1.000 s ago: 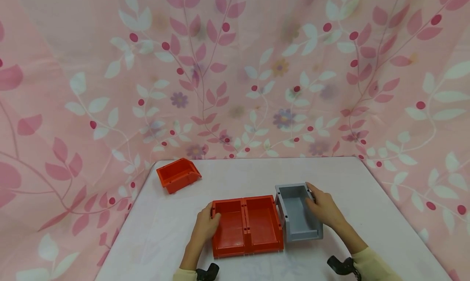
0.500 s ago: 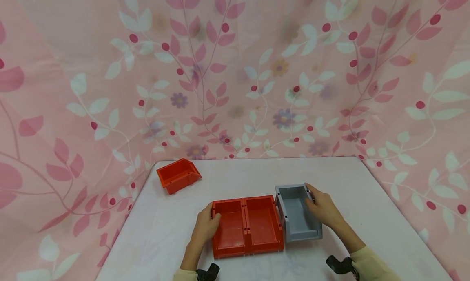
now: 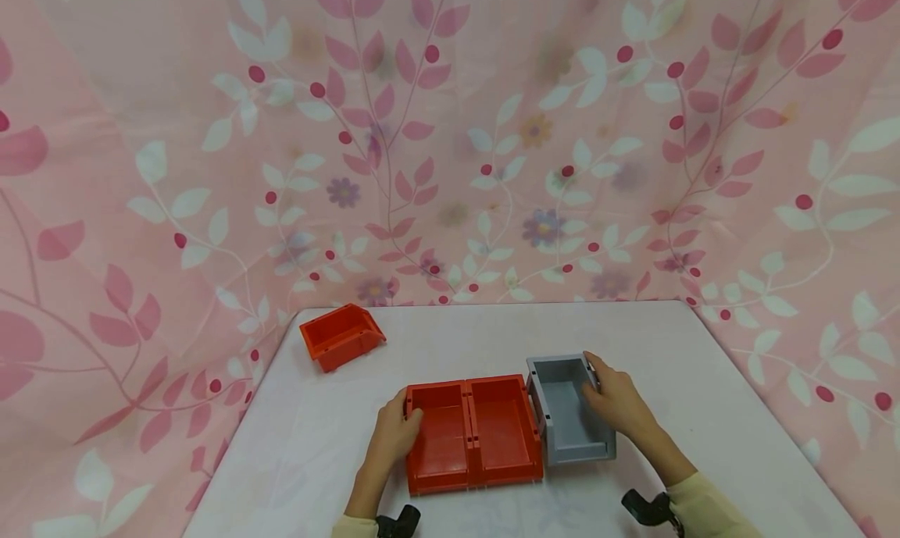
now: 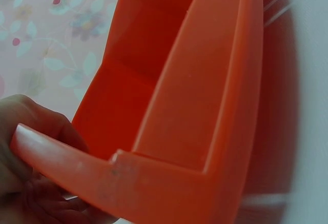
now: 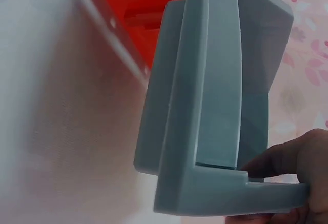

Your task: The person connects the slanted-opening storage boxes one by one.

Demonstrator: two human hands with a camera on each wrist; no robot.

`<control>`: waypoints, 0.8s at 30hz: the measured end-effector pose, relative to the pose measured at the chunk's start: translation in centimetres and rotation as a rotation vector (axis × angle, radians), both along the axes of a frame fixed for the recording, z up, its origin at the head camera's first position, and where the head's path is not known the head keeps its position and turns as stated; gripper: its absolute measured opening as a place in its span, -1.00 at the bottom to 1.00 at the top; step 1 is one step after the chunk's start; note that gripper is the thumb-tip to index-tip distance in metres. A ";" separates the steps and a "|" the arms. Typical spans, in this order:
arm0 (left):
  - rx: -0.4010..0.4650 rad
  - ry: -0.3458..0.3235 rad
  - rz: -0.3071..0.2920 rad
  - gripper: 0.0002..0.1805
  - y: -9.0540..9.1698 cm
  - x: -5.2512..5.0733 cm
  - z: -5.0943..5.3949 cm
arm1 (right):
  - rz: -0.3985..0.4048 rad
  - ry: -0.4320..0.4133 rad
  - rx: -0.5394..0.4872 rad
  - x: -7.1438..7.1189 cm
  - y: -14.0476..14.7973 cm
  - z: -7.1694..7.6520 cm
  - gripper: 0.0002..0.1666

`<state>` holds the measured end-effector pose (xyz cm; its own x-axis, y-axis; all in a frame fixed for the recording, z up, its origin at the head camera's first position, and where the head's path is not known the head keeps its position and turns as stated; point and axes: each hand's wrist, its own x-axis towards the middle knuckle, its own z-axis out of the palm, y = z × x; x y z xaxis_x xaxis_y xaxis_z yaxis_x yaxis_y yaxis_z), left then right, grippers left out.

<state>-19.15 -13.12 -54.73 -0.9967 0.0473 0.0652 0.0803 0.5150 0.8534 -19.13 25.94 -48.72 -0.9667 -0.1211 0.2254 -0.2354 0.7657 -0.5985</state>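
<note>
Gripping at lower centre of frame, left hand (image 3: 394, 430) holds paired red bins (image 3: 475, 460), right hand (image 3: 622, 403) the grey bin (image 3: 569, 405).

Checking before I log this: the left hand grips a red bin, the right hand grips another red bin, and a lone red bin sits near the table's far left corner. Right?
Not quite: the right hand grips a grey bin, not a red one, as the head view shows. The rest holds.
</note>
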 end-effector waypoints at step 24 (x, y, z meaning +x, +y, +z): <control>0.012 -0.015 -0.008 -0.56 -0.1 -0.1 -0.1 | 0.080 0.102 0.237 -1.4 -9.7 1.1 -0.02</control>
